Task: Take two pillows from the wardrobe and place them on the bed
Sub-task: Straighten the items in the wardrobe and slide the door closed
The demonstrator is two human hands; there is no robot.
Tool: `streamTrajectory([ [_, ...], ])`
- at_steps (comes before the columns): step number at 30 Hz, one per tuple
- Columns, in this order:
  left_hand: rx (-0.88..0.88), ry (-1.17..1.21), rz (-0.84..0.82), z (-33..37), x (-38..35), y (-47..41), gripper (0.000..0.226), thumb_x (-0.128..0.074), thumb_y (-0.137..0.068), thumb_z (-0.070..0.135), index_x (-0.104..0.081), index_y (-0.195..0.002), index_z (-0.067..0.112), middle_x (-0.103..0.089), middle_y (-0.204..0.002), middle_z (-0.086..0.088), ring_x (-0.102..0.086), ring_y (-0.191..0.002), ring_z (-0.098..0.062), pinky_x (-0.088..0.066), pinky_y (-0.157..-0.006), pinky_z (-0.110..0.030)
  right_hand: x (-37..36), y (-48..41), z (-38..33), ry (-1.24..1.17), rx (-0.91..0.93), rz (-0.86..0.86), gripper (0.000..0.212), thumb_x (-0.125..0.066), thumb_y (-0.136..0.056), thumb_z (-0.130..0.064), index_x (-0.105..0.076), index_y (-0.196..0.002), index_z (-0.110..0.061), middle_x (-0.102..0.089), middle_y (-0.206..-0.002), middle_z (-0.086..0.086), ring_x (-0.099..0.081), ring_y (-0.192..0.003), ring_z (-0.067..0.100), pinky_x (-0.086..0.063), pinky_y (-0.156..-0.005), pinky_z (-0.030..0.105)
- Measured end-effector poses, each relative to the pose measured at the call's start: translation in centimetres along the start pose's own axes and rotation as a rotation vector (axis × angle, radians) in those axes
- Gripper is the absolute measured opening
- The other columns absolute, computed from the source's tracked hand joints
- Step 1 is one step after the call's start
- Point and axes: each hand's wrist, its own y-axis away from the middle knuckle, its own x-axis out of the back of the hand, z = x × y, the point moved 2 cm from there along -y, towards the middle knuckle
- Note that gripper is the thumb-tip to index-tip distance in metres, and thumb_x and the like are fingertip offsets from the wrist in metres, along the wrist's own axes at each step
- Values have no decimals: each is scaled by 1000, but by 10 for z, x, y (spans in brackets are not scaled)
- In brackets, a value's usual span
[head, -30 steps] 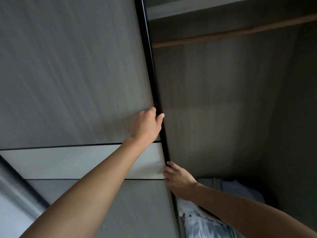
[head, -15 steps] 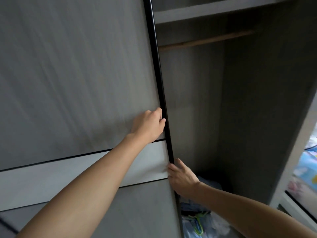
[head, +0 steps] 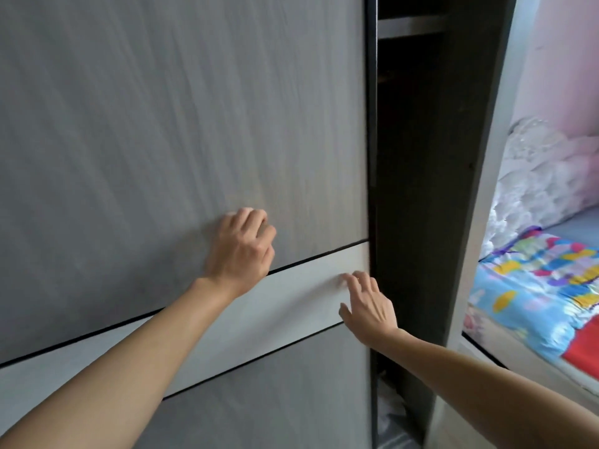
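Little of the wardrobe (head: 418, 196) interior can be made out: only a narrow dark gap is seen to the right of the right hand, with a pale shelf edge (head: 411, 25) high above it and some crumpled cloth (head: 392, 416) at the bottom, too dim to be identified. No pillow can be told apart in that gap. The sliding door (head: 181, 108) is cut off at the left, top and bottom edges of the view, and both forearms are cut off at the lower edge. The whole picture is softened by motion blur, most of all at the fingertips.

The left hand (head: 241, 247) is laid against the grey wood-grain door, just above the dark line that bounds the white band (head: 291, 303); its fingers are loosely curled and nothing is grasped. The right hand (head: 368, 306) is placed lower and to the right of it, fingers spread flat on the white band, the fingertips close to the door's black edge strip (head: 371, 124); nothing is gripped by it either. Both arms are stretched forward and upward.

The door is shown as grey panels divided by one slanting white band edged in thin black lines. Far to the right of both hands, beyond the pale wardrobe side panel (head: 479, 222), the bed (head: 577, 228) is seen, covered with a bright patterned quilt (head: 534, 293) and a pale ruffled fabric (head: 544, 166) at the pink wall.
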Motion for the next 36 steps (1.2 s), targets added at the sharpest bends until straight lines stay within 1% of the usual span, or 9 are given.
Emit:
streamTrajectory([
  [2,-82,-9,24,-1,-7,7,14,-54,-74,11,-62,-85,10,-63,-107,-15,-50,-102,-33,-36,-83,-43,0,-1,8,-100,-169,41,63,-60,-83,-32,-31,-138,-22,-36,-136,1,-44,-116,23,-53,-65,35],
  [4,-142,12,34,-3,-14,11,23,-54,-74,10,-64,-95,10,-60,-121,-19,-49,-115,-35,-35,-95,-46,-4,-2,14,-189,-309,63,67,-58,-86,-34,-23,-142,-23,-29,-145,1,-43,-122,22,-52,-70,36],
  [6,-171,27,25,-6,-21,14,32,-56,-74,10,-64,-105,10,-53,-134,-20,-44,-127,-35,-30,-107,-49,-7,-9,16,-302,-435,69,68,-51,-92,-41,-16,-147,-24,-20,-155,1,-38,-132,23,-49,-85,40],
  [8,-210,10,4,-8,-28,15,39,-56,-77,13,-60,-115,11,-43,-144,-18,-35,-136,-34,-23,-114,-50,-6,-19,17,-444,-561,89,68,-42,-94,-52,-13,-149,-23,-17,-158,2,-29,-140,23,-38,-102,43],
  [11,-298,-33,-18,-7,-41,9,46,-53,-86,20,-49,-131,12,-31,-152,-15,-24,-142,-32,-14,-118,-50,-1,-34,22,-584,-672,132,73,-34,-94,-60,-12,-151,-21,-18,-159,4,-19,-144,21,-21,-115,42],
  [14,-339,-37,-19,6,-53,-8,48,-51,-89,22,-45,-135,10,-29,-153,-17,-24,-142,-32,-10,-118,-49,6,-42,36,-628,-723,130,75,-32,-93,-63,-11,-151,-20,-16,-160,4,-17,-145,21,-16,-117,39],
  [19,-344,-45,-16,30,-68,-30,49,-53,-89,22,-45,-135,9,-29,-152,-19,-26,-141,-33,-8,-118,-50,13,-51,65,-635,-763,121,81,-33,-91,-66,-8,-152,-20,-14,-160,5,-19,-144,23,-18,-118,39],
  [24,-343,-48,9,44,-80,-43,46,-52,-90,21,-45,-134,8,-29,-152,-19,-25,-141,-34,-7,-118,-50,11,-58,86,-585,-782,112,84,-32,-88,-71,-5,-151,-24,-12,-160,3,-26,-142,28,-22,-114,40],
  [36,-339,-52,8,64,-90,-60,48,-56,-88,20,-47,-134,10,-30,-152,-18,-26,-141,-32,-6,-118,-50,31,-71,131,-663,-799,47,85,-39,-91,-64,0,-151,-18,-9,-161,6,-20,-143,31,-18,-117,39],
])
